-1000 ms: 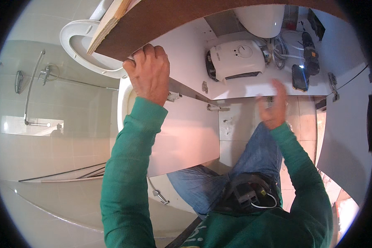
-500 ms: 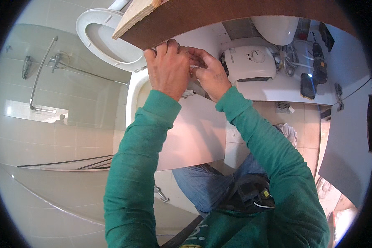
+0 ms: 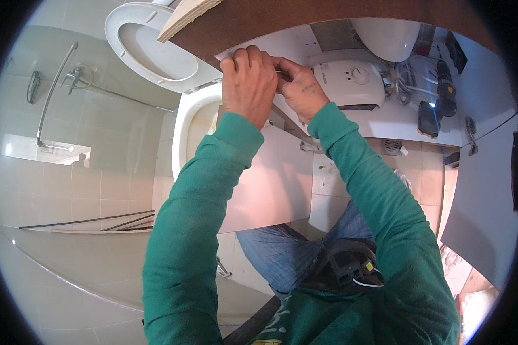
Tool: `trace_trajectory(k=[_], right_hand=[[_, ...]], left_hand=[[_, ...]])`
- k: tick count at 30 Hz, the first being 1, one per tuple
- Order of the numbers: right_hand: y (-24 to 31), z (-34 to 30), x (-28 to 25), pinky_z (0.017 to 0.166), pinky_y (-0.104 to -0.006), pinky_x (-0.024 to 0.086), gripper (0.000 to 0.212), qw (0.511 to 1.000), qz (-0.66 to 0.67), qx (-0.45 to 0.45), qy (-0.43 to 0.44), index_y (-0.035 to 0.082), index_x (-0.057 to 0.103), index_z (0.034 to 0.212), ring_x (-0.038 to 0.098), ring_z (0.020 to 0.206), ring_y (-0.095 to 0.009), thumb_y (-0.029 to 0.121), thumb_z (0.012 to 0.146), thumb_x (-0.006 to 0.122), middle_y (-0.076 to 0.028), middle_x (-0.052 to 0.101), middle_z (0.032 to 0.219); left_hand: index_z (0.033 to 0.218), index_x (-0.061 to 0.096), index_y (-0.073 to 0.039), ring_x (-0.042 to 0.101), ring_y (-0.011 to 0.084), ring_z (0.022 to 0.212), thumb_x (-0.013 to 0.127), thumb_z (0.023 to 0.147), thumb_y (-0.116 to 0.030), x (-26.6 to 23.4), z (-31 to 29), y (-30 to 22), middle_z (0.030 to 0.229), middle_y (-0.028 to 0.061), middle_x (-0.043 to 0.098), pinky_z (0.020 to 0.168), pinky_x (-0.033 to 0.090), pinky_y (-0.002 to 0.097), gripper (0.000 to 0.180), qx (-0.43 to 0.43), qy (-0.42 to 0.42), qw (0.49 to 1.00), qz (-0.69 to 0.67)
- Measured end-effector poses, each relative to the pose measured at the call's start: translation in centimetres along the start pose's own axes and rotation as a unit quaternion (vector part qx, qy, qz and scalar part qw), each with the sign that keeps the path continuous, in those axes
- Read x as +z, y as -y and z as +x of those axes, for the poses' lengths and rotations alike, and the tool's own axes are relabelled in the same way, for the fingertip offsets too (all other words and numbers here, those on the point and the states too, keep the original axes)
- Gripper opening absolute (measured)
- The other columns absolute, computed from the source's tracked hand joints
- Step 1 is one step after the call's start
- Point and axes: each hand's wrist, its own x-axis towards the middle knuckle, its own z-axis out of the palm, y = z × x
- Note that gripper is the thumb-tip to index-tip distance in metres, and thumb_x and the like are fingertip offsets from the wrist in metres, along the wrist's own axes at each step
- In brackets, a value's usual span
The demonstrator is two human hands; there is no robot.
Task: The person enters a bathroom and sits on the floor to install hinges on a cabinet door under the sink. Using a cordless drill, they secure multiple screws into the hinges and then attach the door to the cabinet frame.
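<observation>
My left hand [image 3: 248,83] is raised to the pale cabinet side panel [image 3: 236,52], just under the brown wooden board [image 3: 259,22]. Its fingers are bent and pressed together, with the tips near the panel's edge; what they grip is hidden. Close beside it, my right hand [image 3: 304,89] has thumb and index finger pinched toward the left fingers. A thin, small thing may lie between them, too small to name. Below both hands a pale cabinet door [image 3: 270,178] hangs open, with a metal hinge [image 3: 308,147] on its edge.
Inside the cabinet are a white water heater [image 3: 351,85], coiled hoses [image 3: 406,86] and a cordless drill [image 3: 445,89] with its light on. A toilet [image 3: 181,132] with a raised lid stands at the left. Another open door [image 3: 480,201] is at the right.
Both hands have shifted slightly to the right. The right fingers have drawn closer to the left ones, and the hinge on the door now shows.
</observation>
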Motion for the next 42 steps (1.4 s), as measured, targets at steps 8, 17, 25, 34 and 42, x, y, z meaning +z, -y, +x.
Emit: trace_trajectory(k=[8, 17, 25, 34, 42], right_hand=[[0.3, 0.3, -0.1, 0.108, -0.0338, 0.053, 0.044, 0.982, 0.170, 0.086, 0.014, -0.003, 0.063, 0.140, 0.068, 0.117, -0.021, -0.002, 0.096, 0.063, -0.013, 0.069, 0.135], [1.2, 0.7, -0.2, 0.109, -0.0367, 0.055, 0.054, 0.978, 0.185, 0.095, 0.027, -0.001, 0.055, 0.149, 0.065, 0.123, -0.024, -0.004, 0.096, 0.063, -0.013, 0.064, 0.141], [0.0, 0.4, -0.4, 0.106, -0.0335, 0.052, 0.044, 0.994, 0.095, 0.003, 0.051, 0.004, 0.062, 0.143, 0.067, 0.113, -0.018, 0.007, 0.099, 0.065, -0.008, 0.070, 0.128], [-0.5, 2.5, 1.4, 0.093, -0.0359, 0.060, 0.052, 0.997, -0.062, -0.037, -0.039, 0.008, 0.070, 0.135, 0.072, 0.103, -0.021, 0.031, 0.090, 0.086, -0.011, 0.074, 0.115], [1.0, 3.7, 0.2, 0.090, -0.0342, 0.064, 0.055, 0.994, -0.095, -0.034, 0.048, 0.003, 0.065, 0.135, 0.072, 0.109, -0.024, 0.027, 0.091, 0.087, -0.014, 0.071, 0.122]], left_hand=[[0.113, 0.072, -0.014, 0.058, 0.0236, 0.112, 0.071, 0.092, -0.030, -1.0, 1.4, -1.0, 0.111, 0.0038, 0.063, 0.092, 0.041, 0.0426, 0.027, -0.002, 0.088, 0.994, 0.064], [0.108, 0.077, -0.012, 0.064, 0.0252, 0.116, 0.071, 0.094, -0.027, -1.3, 3.1, -0.1, 0.114, 0.0071, 0.069, 0.097, 0.048, 0.0417, 0.021, 0.033, 0.094, 0.991, 0.088], [0.108, 0.070, -0.006, 0.065, 0.0298, 0.105, 0.066, 0.097, -0.018, -3.9, -0.1, 0.8, 0.109, 0.0119, 0.066, 0.087, 0.052, 0.0441, 0.016, -0.021, 0.059, 0.994, -0.090], [0.102, 0.054, -0.015, 0.041, 0.0035, 0.069, 0.048, 0.106, -0.028, -10.9, -16.0, -0.7, 0.090, -0.0049, 0.046, 0.050, 0.033, 0.0193, 0.015, -0.333, 0.359, -0.029, -0.872], [0.100, 0.050, -0.011, 0.040, 0.0049, 0.066, 0.052, 0.102, -0.026, -12.5, -22.8, -7.1, 0.089, -0.0002, 0.046, 0.041, 0.032, 0.0171, 0.015, -0.293, 0.361, -0.293, -0.835]])
